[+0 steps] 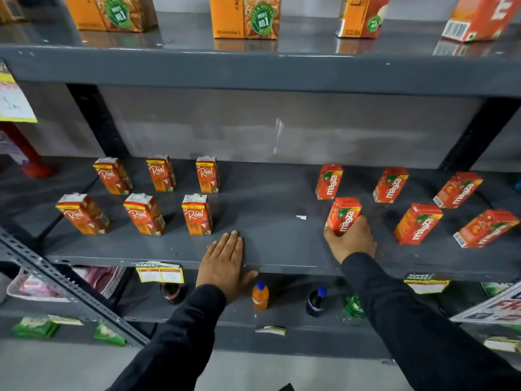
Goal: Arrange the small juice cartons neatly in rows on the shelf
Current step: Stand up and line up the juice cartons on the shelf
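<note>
Gripping a near-row Maaza carton (343,215) with the right hand (351,241), fingers closed around it, left hand (224,263) flat, empty, on the shelf (270,221) edge.

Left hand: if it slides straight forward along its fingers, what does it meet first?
Probably nothing soon. The left hand lies flat, pointing into the bare gap of the shelf, right of the nearest Real carton; beyond, the back wall.

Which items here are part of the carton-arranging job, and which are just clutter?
Job:
- six Real cartons, two rows, left
- six Maaza cartons, two rows, right
- Maaza carton in right hand
- shelf; left hand flat on its edge

Lying about:
- big cartons above
- bottles below
- price tags
</note>
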The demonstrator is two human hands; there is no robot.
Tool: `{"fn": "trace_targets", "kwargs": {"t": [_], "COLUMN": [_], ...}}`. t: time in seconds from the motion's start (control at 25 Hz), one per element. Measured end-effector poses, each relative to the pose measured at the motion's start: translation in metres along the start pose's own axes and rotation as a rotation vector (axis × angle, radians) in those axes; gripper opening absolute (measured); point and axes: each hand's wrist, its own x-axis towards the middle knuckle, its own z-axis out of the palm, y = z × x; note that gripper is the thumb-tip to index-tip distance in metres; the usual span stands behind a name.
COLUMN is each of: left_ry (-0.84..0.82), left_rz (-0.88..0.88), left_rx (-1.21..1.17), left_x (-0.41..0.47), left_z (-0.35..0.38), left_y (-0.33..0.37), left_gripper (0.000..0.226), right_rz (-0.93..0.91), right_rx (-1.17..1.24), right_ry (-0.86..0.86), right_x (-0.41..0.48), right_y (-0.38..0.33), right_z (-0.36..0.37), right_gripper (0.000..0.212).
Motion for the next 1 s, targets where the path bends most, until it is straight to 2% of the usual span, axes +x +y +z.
{"fn": "trace_targets", "kwargs": {"t": [0.32,0.44,0.52,0.56,0.64,0.76,0.84,0.92,1.0], "left_ry": [0.003,0.001,-0.003,-0.001,-0.004,-0.008,-0.001,0.0,0.012], "left_rz": [-0.015,-0.015,-0.017,-0.019,-0.015,-0.014,-0.018,-0.015,-0.016], "left_rx": [-0.003,-0.002,0.005,0.005,0.009,0.007,0.001,-0.004,0.001], "left_x": [-0.001,-0.002,-0.002,-0.002,-0.001,-0.001,-0.002,0.0,-0.001], "left_z": [-0.001,-0.001,-0.002,-0.002,-0.003,-0.003,-0.003,0.0,0.0], "left_y": [0.005,0.004,0.005,0.005,0.005,0.004,0.001,0.006,0.003], "left_gripper": [0.088,0.088,0.088,0.088,0.088,0.089,0.089,0.089,0.089], "right_rz": [-0.05,-0.064,-0.082,-0.094,-0.111,-0.153,-0.223,-0.283,-0.276], "right_rx": [-0.036,0.046,0.219,0.341,0.541,0.684,0.631,0.438,0.289], "right_ry": [0.01,0.002,0.023,0.041,0.073,0.181,0.347,0.54,0.619], "right_x": [-0.003,-0.005,-0.005,-0.003,0.005,0.025,0.033,0.041,0.034], "right_y": [0.003,0.005,0.006,0.005,0.003,-0.001,0.006,0.028,0.047], "right_z": [0.001,-0.001,-0.005,-0.008,-0.019,-0.042,-0.055,-0.065,-0.065], "right_gripper": [0.063,0.094,0.112,0.114,0.106,0.088,0.082,0.079,0.08]}}
